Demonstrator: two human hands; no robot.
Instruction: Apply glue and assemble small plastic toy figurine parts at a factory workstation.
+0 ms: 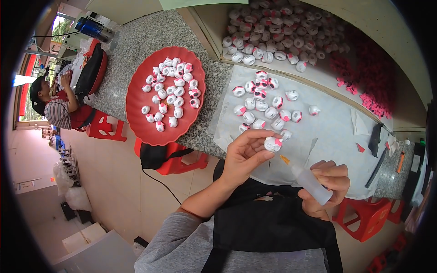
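Pinching a white-and-pink figurine head (272, 144) between thumb and fingers, the left hand (246, 157) faces the right hand (331, 182), wrapped around an orange-tipped squeeze bottle (314, 186).

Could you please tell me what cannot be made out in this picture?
In the head view:
White toy head: far side turned away, partly covered by the left hand.
Squeeze bottle: partly hidden by the right hand.
Heaped pink pieces: many are lost in shadow and overlap.
Co-worker's hand: too small to tell what it holds.
Green sheet: cut off by the upper edge.
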